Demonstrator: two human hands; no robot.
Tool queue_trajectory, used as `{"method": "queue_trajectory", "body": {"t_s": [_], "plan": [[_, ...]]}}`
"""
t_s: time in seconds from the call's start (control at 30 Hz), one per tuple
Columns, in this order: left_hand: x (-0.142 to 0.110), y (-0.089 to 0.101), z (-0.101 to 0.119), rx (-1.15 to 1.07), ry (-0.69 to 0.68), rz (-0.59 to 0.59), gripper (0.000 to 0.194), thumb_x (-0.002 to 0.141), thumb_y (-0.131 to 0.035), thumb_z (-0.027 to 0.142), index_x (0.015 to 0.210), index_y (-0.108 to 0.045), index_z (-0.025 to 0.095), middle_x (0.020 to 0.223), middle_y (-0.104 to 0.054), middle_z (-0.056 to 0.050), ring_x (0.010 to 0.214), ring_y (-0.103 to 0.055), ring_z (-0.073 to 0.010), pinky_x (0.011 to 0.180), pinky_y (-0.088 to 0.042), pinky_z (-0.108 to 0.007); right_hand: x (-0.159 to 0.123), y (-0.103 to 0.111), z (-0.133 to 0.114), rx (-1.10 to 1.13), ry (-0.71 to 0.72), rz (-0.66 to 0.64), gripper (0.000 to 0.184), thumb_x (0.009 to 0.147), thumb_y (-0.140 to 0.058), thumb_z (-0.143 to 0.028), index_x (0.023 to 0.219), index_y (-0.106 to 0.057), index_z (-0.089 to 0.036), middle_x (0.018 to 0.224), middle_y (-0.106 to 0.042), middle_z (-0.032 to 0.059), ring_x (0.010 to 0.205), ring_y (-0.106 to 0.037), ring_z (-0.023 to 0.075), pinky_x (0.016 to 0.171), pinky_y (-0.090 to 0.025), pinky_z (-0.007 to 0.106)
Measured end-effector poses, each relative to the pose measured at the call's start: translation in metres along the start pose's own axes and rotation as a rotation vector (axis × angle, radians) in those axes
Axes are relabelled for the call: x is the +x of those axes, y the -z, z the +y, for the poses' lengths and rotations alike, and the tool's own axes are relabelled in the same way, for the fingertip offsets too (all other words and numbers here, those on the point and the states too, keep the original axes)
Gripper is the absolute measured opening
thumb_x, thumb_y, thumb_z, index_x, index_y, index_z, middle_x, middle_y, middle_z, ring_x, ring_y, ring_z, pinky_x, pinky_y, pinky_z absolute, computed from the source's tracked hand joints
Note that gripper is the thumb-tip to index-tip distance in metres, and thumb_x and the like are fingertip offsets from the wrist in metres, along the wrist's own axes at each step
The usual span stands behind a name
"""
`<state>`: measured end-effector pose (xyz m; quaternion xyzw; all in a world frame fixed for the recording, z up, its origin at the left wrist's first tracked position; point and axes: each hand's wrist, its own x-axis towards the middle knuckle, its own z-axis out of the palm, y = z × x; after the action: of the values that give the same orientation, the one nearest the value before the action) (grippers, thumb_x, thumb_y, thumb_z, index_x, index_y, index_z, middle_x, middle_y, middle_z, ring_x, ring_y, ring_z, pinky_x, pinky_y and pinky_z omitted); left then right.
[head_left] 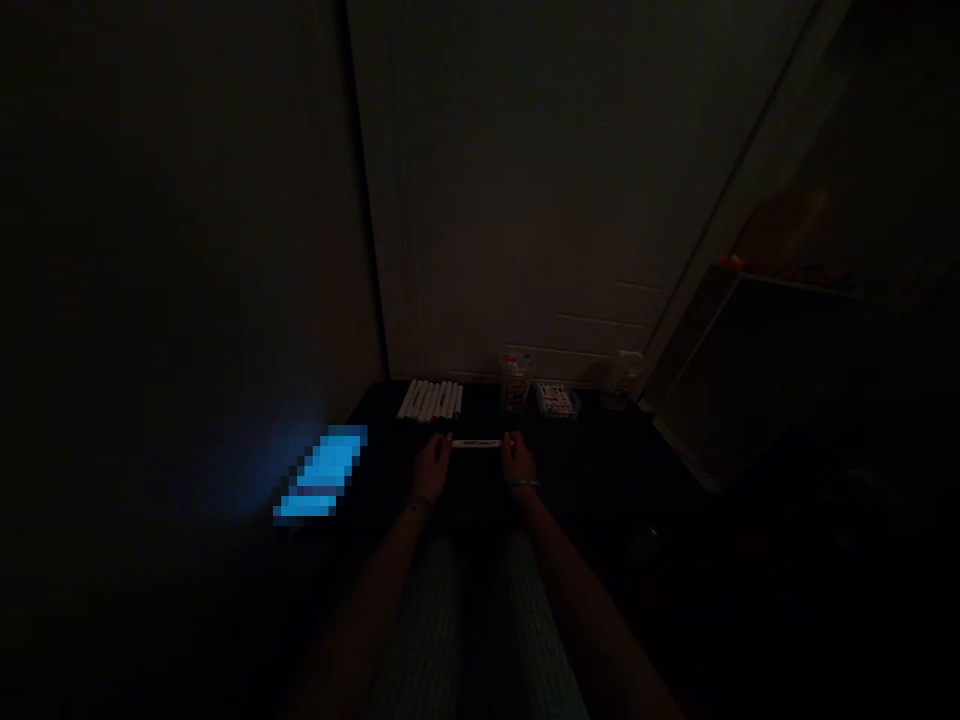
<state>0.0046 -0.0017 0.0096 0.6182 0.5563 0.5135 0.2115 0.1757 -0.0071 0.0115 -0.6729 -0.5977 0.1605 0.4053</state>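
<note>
A white marker [477, 443] with dark print lies level between my two hands, just above or on the dark table. My left hand [433, 466] is closed on its left end. The right end is pinched by my right hand [519, 462], which has a band at the wrist. Past my left hand, several white markers [431, 400] lie side by side in a row. A clear case [516, 386] with a few coloured tips showing at its top stands behind my right hand. Beside it sits a low clear box [556, 400] holding several white pieces with coloured marks.
The room is very dark. A glowing blue, pixelated screen [322, 475] is at the table's left edge. Another clear container [622, 380] stands at the back right, near the wall [517, 200]. A shelf unit [720, 330] is to the right of the table [600, 460].
</note>
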Motion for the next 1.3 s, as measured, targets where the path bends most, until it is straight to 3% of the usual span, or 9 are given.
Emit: {"method": "queue_trajectory", "body": {"t_s": [0.3, 0.77, 1.3], "plan": [[0.0013, -0.0003, -0.0012, 0.009, -0.021, 0.04, 0.029, 0.08, -0.034, 0.041, 0.084, -0.052, 0.018, 0.074, -0.057, 0.0, 0.068, -0.051, -0.012, 0.065, -0.039, -0.023, 0.0026, -0.0016, 0.0018, 0.087, 0.047, -0.053, 0.033, 0.087, -0.023, -0.043, 0.092, -0.05, -0.025, 0.082, -0.059, 0.0004, 0.071, -0.053, 0.0132, 0.062, -0.035, 0.022], [0.002, -0.0017, -0.0024, -0.014, -0.006, -0.025, 0.031, 0.079, -0.036, 0.045, 0.087, -0.053, 0.019, 0.07, -0.058, 0.001, 0.068, -0.054, -0.0134, 0.066, -0.04, -0.024, 0.0008, -0.0022, 0.0013, -0.006, 0.029, 0.066, 0.037, 0.087, -0.018, -0.041, 0.087, -0.05, -0.023, 0.074, -0.057, 0.001, 0.064, -0.051, 0.0138, 0.056, -0.033, 0.022], [0.002, -0.0025, -0.001, -0.097, 0.024, -0.039, 0.035, 0.076, -0.04, 0.047, 0.091, -0.054, 0.019, 0.078, -0.062, -0.002, 0.075, -0.057, -0.0155, 0.071, -0.042, -0.026, 0.0003, 0.0012, -0.0006, 0.085, -0.03, 0.078, 0.036, 0.087, -0.019, -0.043, 0.093, -0.049, -0.024, 0.079, -0.059, 0.0012, 0.069, -0.054, 0.0143, 0.059, -0.037, 0.023]]}}
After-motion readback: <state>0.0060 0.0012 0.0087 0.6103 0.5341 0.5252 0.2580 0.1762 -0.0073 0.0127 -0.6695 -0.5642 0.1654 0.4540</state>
